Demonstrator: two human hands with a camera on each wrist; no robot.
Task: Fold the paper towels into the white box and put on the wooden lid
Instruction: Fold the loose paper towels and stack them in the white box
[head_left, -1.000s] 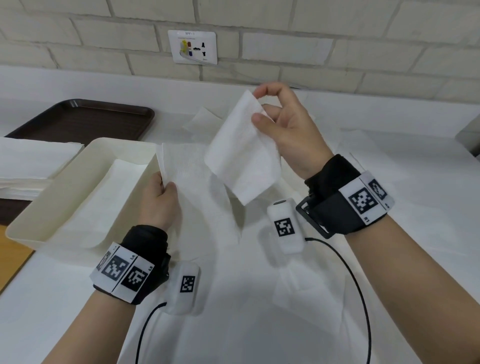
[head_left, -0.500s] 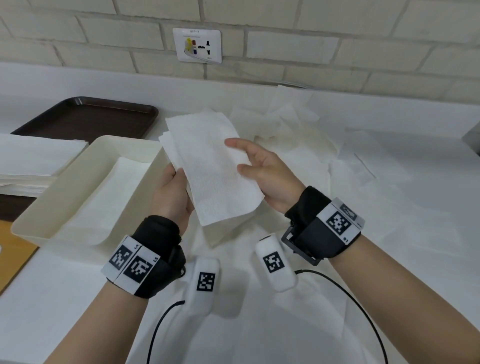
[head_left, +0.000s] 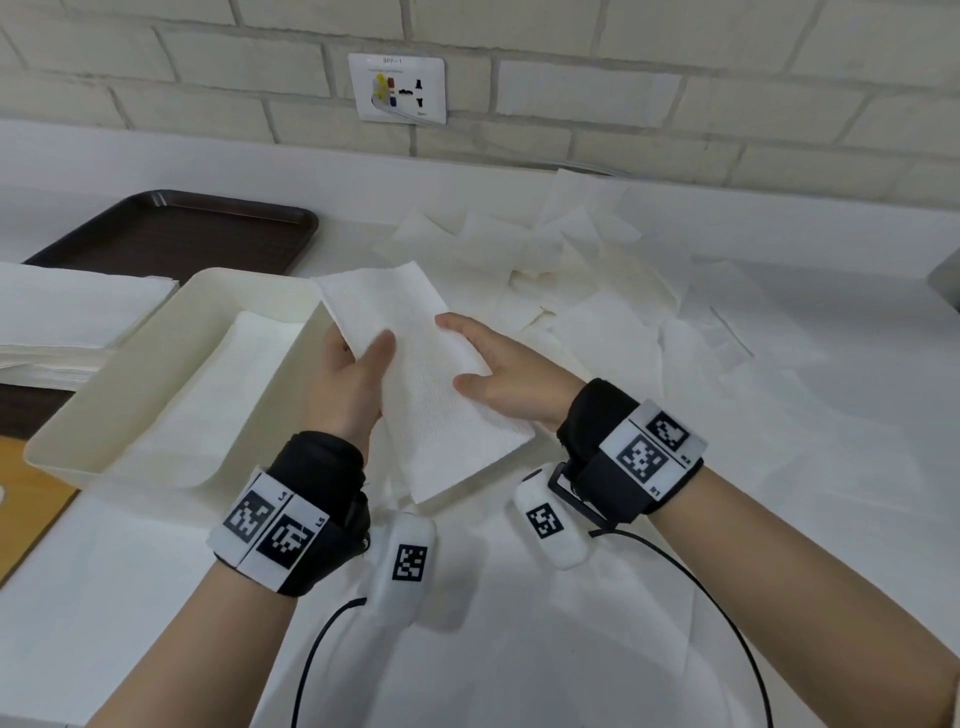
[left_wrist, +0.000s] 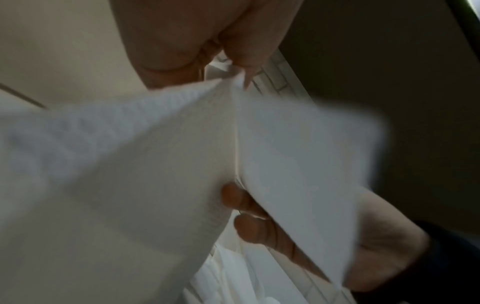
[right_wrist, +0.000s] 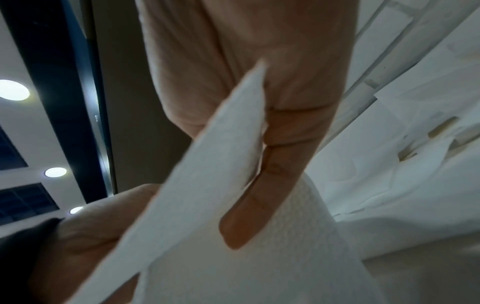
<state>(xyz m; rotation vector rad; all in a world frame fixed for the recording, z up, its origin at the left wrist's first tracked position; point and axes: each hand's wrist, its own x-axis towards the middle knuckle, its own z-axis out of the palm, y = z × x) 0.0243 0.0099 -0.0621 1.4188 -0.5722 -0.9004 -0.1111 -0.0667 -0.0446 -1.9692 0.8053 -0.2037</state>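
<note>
A folded white paper towel (head_left: 431, 410) hangs in the air just right of the white box (head_left: 130, 395). My left hand (head_left: 363, 358) pinches its left edge, thumb on top. On the right edge my right hand (head_left: 467, 358) holds it, index finger and thumb on top and other fingers (left_wrist: 241, 205) underneath. The right wrist view shows the paper towel (right_wrist: 207, 185) running between thumb and fingers (right_wrist: 272, 164). One flat towel (head_left: 223, 405) lies inside the box. A wooden board (head_left: 21, 499), perhaps the lid, shows at the left edge under the box.
A stack of paper towels (head_left: 67, 317) sits left of the box, with a dark brown tray (head_left: 176, 234) behind it. Several loose towels (head_left: 571, 275) lie scattered at the back right. More sheets cover the white table (head_left: 831, 467). A brick wall closes off the back.
My right hand has brought the raised end of the towel down onto the rest, folding it. Both hands now hold the folded towel lower, and the left thumb has come on top.
</note>
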